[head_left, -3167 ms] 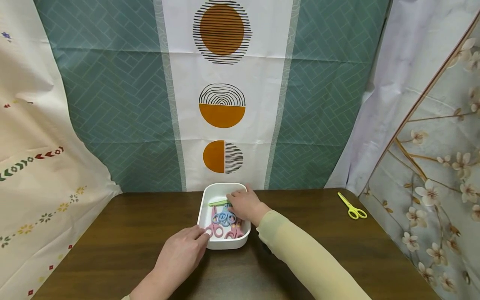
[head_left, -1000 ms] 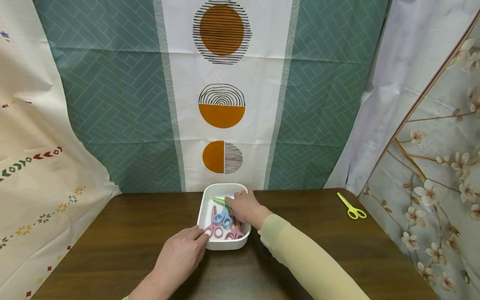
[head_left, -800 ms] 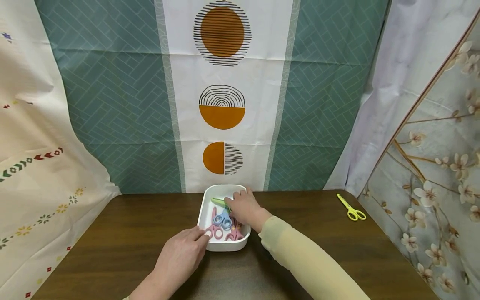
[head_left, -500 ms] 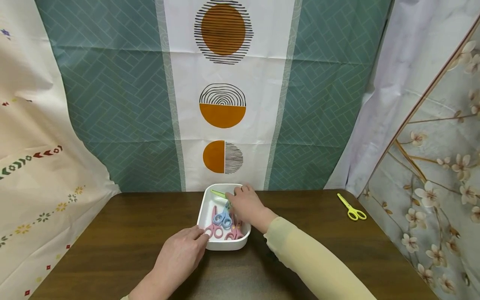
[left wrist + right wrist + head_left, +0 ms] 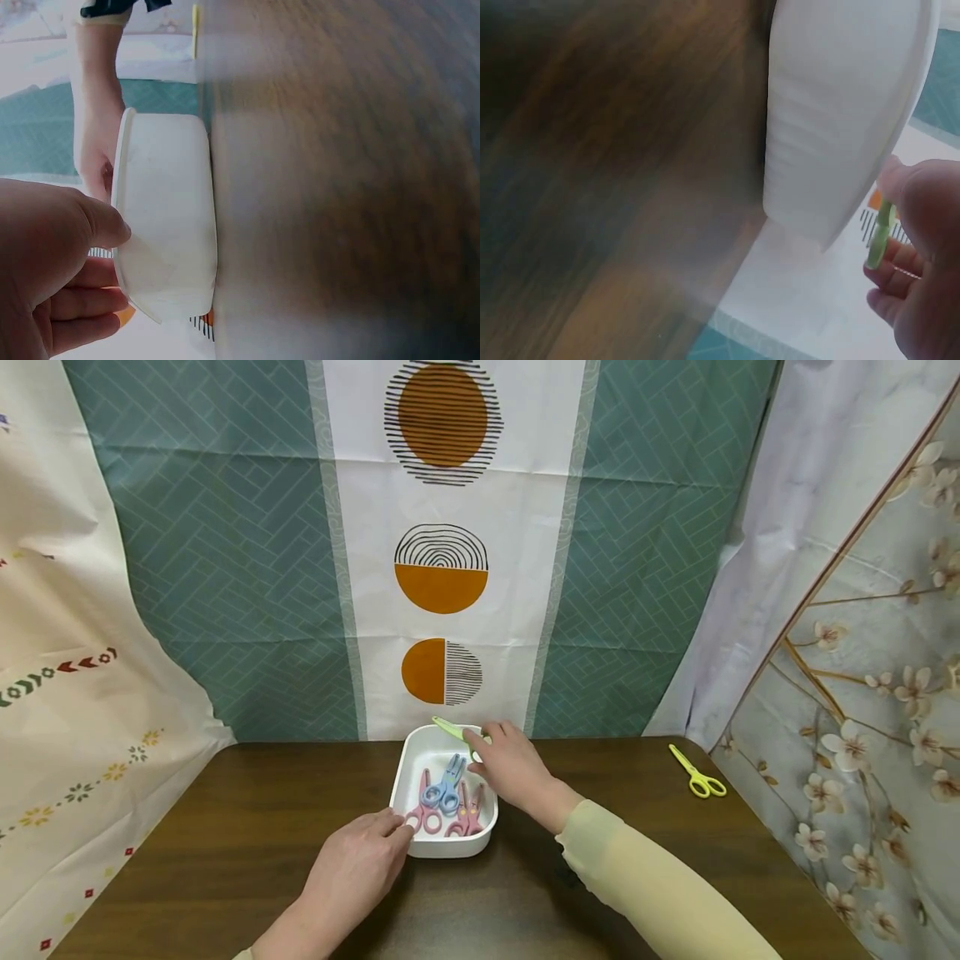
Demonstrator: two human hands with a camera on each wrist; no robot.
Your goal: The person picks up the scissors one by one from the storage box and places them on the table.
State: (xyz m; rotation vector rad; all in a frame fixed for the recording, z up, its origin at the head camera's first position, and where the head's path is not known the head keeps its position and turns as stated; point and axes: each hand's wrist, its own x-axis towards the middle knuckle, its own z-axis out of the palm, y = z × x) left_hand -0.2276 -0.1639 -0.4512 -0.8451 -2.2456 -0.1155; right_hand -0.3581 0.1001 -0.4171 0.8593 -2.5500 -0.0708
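Note:
A white rectangular bin [image 5: 450, 850] stands on the table with pink scissors [image 5: 424, 802] and blue scissors [image 5: 444, 787] lying inside, along with more pink scissors [image 5: 467, 817] at its near right. My right hand [image 5: 513, 768] pinches a pair of light green scissors [image 5: 448, 727] by the handle, over the bin's far right rim; their blades point up and left. In the right wrist view a green handle [image 5: 881, 236] shows between thumb and fingers. My left hand [image 5: 360, 860] grips the bin's near left rim, thumb outside in the left wrist view.
Yellow scissors [image 5: 697, 772] lie by themselves on the right side of the dark wooden table [image 5: 300, 793]. A green and white patterned cloth [image 5: 442, 552] hangs behind the table's back edge, with other cloths on both sides.
My right hand has lifted the green scissors from among the others toward the bin's far right rim. The blue scissors have turned slightly. My left hand stays at the rim.

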